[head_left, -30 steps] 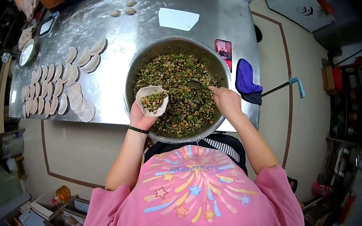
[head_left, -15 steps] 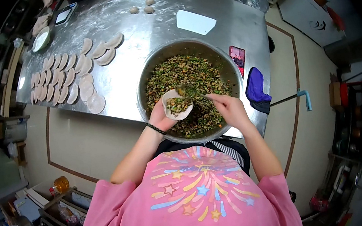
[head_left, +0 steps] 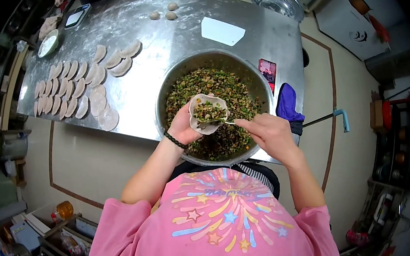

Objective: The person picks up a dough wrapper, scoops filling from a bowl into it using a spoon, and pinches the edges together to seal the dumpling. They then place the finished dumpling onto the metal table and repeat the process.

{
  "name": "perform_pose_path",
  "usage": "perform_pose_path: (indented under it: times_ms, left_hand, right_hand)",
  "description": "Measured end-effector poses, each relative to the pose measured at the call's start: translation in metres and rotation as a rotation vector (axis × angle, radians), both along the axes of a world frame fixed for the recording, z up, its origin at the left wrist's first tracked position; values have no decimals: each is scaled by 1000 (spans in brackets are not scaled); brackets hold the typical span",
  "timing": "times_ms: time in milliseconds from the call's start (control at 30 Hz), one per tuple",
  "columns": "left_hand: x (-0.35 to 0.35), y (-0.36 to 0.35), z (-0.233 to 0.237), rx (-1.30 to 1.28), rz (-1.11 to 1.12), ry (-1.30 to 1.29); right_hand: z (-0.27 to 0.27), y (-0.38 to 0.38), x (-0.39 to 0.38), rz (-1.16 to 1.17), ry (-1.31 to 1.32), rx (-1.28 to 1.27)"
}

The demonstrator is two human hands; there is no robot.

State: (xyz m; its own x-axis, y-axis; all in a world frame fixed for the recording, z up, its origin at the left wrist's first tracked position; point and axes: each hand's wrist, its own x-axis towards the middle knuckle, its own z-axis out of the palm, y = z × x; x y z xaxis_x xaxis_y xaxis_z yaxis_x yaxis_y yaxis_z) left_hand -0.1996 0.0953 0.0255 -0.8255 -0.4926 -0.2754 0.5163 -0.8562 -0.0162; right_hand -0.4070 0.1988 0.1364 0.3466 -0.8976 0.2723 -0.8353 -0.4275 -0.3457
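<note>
My left hand (head_left: 183,126) cups a round dumpling wrapper (head_left: 194,109) with a heap of chopped filling (head_left: 210,109) in its middle. Between the fingers of my right hand (head_left: 271,131) is the handle of a metal spoon (head_left: 224,121), whose bowl presses on the filling at the wrapper's near side. Both hands are above a large steel basin (head_left: 162,105), which holds a lot of green and brown minced filling (head_left: 239,88).
Rows of folded dumplings (head_left: 69,90) and a few flat wrappers (head_left: 108,119) lie on the left of the steel table (head_left: 121,26). Beyond the basin are a white scraper (head_left: 223,30) and dough balls (head_left: 170,15). A phone (head_left: 267,72) and a purple cloth item (head_left: 288,102) lie at right.
My right hand has brought the spoon from over the basin's filling onto the wrapper. The wrapper holds more filling and has moved slightly right and up with my left hand.
</note>
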Motion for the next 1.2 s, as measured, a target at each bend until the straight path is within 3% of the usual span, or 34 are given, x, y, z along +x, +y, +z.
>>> perform_pose_path:
  times_ms: [133,200,300,400,467,533,567,600,667,800,933,1033,1067,1133,1167,1200]
  left_hand:
    - [-1,5,16,-3,-16,62]
    - [0,6,27,-21,41,-25]
    - [-1,4,23,-29,154,28]
    - [-3,1,13,-27,237,38]
    - [2,-1,8,-74,260,-24]
    - [13,-5,-4,-58,273,10]
    - [19,-5,-11,-53,294,-21]
    - [23,-5,-16,-49,317,-51]
    - [31,-6,-23,-53,295,-69]
    - [40,9,-37,-42,295,-110]
    - [38,13,-47,33,255,-157]
    - [36,16,-47,42,224,-130]
    - [34,16,-48,55,231,-164]
    - [28,14,-54,101,226,-172]
    - [23,12,-51,93,184,-150]
    - [18,11,-44,46,175,-120]
  right_hand:
    - [0,-3,-2,-69,-17,-82]
    - [-4,-2,-2,-80,-55,-124]
    - [-25,5,6,-314,-3,-250]
    - [-45,9,21,-266,-57,-275]
    - [-58,8,17,-338,-96,-294]
    - [-77,-2,9,-573,-177,-342]
    - [-94,-6,2,-549,-77,-237]
    - [-115,-8,-10,-507,83,35]
    - [-136,-10,-17,-590,87,138]
    - [-129,-17,-14,-658,109,251]
    - [-129,-27,-9,-607,-47,460]
    - [-129,-24,-19,-581,-484,644]
    - [-135,-20,-21,-491,-576,549]
    - [-103,-15,-9,-466,-656,606]
    - [-71,-15,1,-499,-548,722]
    - [-72,-9,8,-453,-527,564]
